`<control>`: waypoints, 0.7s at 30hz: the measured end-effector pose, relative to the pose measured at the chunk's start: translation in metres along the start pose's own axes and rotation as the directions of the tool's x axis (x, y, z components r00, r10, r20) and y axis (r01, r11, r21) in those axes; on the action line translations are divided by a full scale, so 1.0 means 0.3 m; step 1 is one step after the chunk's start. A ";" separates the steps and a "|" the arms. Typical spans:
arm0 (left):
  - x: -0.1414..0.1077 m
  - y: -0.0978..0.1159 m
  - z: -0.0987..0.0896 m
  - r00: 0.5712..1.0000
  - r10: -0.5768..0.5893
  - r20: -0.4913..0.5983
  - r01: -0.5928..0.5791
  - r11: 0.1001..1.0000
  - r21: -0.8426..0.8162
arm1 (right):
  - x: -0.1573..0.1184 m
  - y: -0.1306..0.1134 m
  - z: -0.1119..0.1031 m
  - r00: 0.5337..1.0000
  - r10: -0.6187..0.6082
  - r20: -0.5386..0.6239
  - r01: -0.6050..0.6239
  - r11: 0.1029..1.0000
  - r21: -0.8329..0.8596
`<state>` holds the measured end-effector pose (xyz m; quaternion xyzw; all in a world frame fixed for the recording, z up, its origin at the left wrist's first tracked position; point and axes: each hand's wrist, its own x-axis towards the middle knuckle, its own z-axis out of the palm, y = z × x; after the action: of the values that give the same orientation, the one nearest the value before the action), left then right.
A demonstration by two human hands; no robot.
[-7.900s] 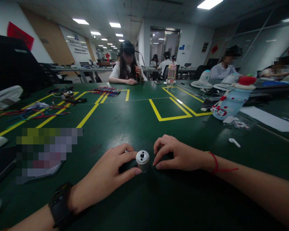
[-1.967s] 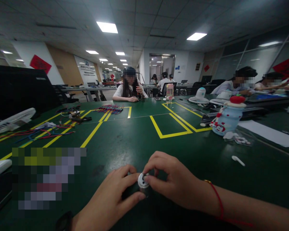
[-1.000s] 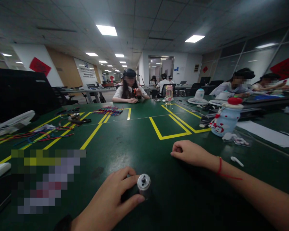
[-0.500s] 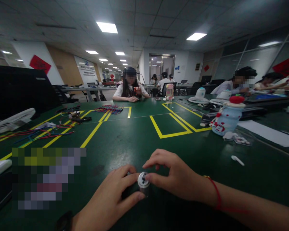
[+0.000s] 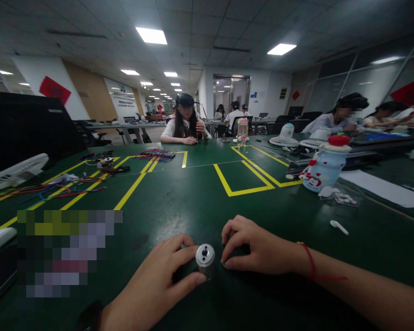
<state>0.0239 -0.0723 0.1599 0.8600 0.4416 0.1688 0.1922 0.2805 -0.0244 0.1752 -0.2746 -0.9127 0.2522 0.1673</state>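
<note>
A small silver metal cylinder (image 5: 205,259) stands upright on the green table (image 5: 179,197), its round top showing a dark centre and small holes. My left hand (image 5: 162,273) is around its left side, with the index finger and thumb touching it. Just to the right of the cylinder, apart from it, my right hand (image 5: 253,246) rests low at the table with thumb and index fingertips together. Something tiny may be at those fingertips, too small to make out. A red string is round the right wrist.
Wires (image 5: 72,186) and a small device (image 5: 106,165) lie at the left, near a white fan (image 5: 17,174). At the right are a blue bottle (image 5: 324,168), a small bag (image 5: 345,197) and a white earbud (image 5: 338,227). A person (image 5: 184,124) sits opposite.
My right hand has moved off the cylinder's top, to the right and down to the table, and its thumb and index finger have closed together. My left hand stays at the cylinder.
</note>
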 end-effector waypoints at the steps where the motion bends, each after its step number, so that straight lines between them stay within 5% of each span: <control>1: 0.003 -0.006 0.003 1.000 -0.003 0.000 0.003 1.000 -0.002 | 0.003 0.011 0.009 1.000 -0.003 0.005 0.003 1.000 -0.015; 9: -0.008 -0.036 -0.010 1.000 -0.005 0.008 0.005 1.000 -0.008 | 0.031 0.009 0.033 1.000 -0.020 0.010 0.020 1.000 0.010; 13: -0.034 -0.031 -0.021 1.000 -0.013 0.020 0.013 1.000 -0.023 | 0.041 0.010 0.009 0.990 0.084 -0.114 -0.063 0.983 0.174; 15: -0.046 -0.023 -0.032 1.000 -0.014 0.024 0.014 0.999 -0.031 | 0.043 0.034 -0.020 0.940 0.241 -0.243 -0.186 0.956 0.228; 19: -0.063 0.008 -0.060 0.999 -0.019 0.027 0.020 0.999 -0.037 | 0.030 0.117 -0.094 0.762 0.482 -0.433 -0.405 0.876 0.263; 21: -0.064 0.025 -0.073 0.999 -0.018 0.029 0.019 0.999 -0.036 | 0.018 0.141 -0.122 0.738 0.503 -0.449 -0.442 0.864 0.241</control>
<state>0.0084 -0.0881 0.1803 0.8545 0.4438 0.1624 0.2157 0.3100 0.0227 0.1827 -0.5422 -0.7215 0.2605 0.3430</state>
